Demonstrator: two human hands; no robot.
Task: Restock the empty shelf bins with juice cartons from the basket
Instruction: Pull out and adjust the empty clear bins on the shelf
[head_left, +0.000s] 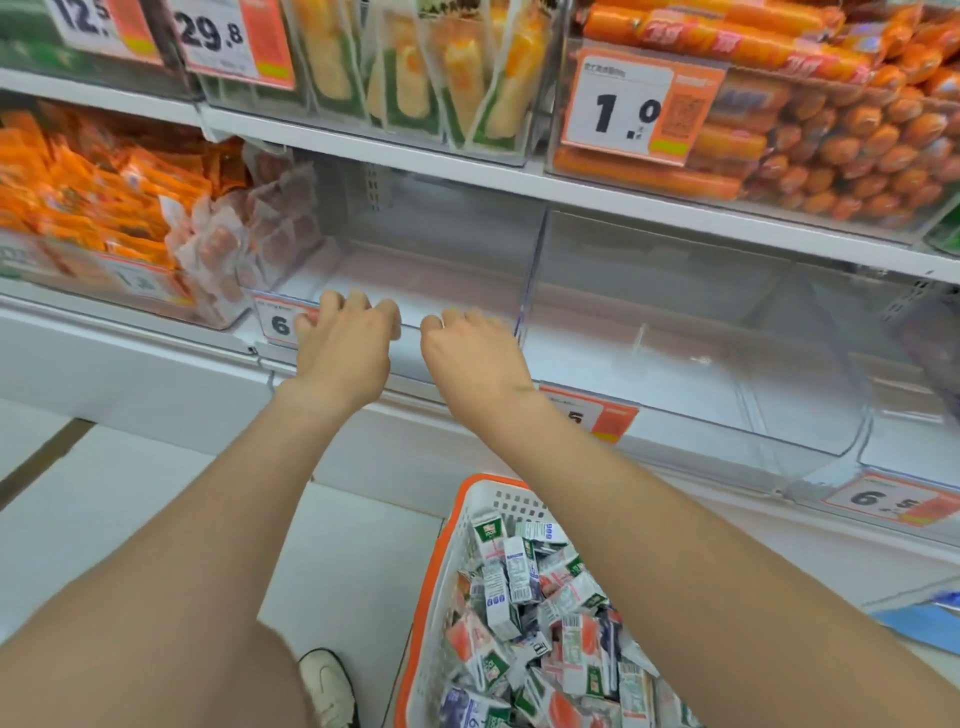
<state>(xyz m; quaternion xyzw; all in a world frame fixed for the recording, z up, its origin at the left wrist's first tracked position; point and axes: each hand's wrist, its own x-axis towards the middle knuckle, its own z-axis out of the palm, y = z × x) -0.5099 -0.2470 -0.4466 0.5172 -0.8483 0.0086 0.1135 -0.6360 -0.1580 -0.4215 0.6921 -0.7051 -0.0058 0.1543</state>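
The juice cartons lie heaped at all angles in a white basket with an orange rim, standing on the floor at the near edge, right of centre. Their white, green, red and dark blue print is too small to read, though barcodes show.

Above it on the middle shelf sits the empty bin, clear plastic with nothing inside. The left hand and the right hand are side by side at its near front rim, fingers curled narrowly over the lip and holding it. Neither hand holds a carton. To the right stands a second clear bin, also bare inside.

A price tag just left of the left hand shows "6", the rest hidden. Another tag beside the right wrist shows only "5". A third tag, far right, reads "6.5".

Left of the empty bin are clear-wrapped sausage packs, then orange packets. On the shelf above, a bin of orange sausages bears a "1.0" label; corn packs stand beside it; labels further left read "29.8" and "12.5".

A white shoe rests on the floor left of the basket.
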